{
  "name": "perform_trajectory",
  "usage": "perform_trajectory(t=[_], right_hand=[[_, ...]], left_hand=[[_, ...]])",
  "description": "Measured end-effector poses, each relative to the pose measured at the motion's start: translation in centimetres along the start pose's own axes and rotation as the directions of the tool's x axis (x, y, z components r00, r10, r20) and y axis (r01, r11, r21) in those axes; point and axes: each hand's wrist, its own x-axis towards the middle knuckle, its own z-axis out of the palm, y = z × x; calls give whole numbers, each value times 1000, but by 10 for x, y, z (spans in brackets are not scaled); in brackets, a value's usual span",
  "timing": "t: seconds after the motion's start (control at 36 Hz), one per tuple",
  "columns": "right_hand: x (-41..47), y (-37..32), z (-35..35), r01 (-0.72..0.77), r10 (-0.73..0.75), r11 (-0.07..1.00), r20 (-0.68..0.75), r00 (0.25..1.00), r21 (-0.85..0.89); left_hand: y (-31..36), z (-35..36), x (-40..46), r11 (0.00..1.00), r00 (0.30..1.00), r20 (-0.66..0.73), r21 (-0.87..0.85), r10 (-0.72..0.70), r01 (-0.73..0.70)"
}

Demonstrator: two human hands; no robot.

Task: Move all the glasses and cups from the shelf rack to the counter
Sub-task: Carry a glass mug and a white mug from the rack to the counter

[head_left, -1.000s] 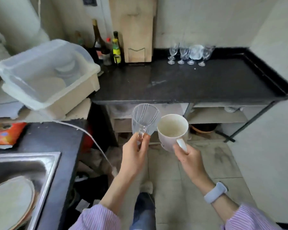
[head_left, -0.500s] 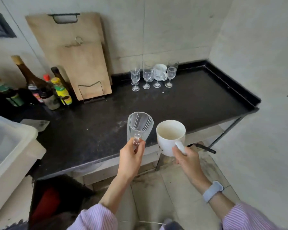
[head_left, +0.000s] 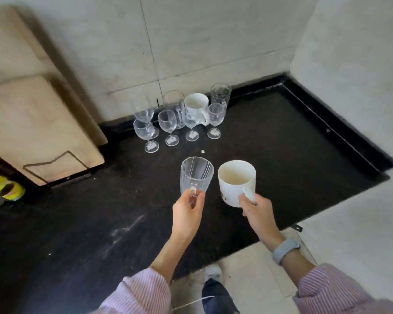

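My left hand [head_left: 187, 211] grips the handle of a clear ribbed glass mug [head_left: 196, 174], held upright above the black counter [head_left: 77, 223]. My right hand [head_left: 255, 211] holds a white ceramic mug [head_left: 235, 181] by its handle, just right of the glass mug. At the back of the counter against the wall stands a group of several stemmed glasses [head_left: 167, 123], another white mug [head_left: 195, 106] and a tall clear glass [head_left: 220, 92]. The shelf rack is out of view.
Wooden cutting boards [head_left: 32, 123] lean on the wall at the left in a wire stand. A yellow-green bottle [head_left: 5, 186] shows at the left edge. The counter has a raised rim [head_left: 340, 125] along its right side. Floor tiles and my shoe [head_left: 213, 275] lie below.
I have stepped up to the counter. Both hands have carried the glass mug and white mug forward over the counter, closer to the group of glasses at the back.
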Motion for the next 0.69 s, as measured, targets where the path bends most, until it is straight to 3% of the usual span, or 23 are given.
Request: perform_trajectory(t=[0.39,0.69], right_hand=[[175,-4,-39,-110,113,993,-56,992,50],[229,-13,-22,-5,6,1000,-13,1000,27]], left_hand=[[10,110,141,999,999,-6,18,-32,32],[-4,117,162,999,996,-79,-2,37,-37]])
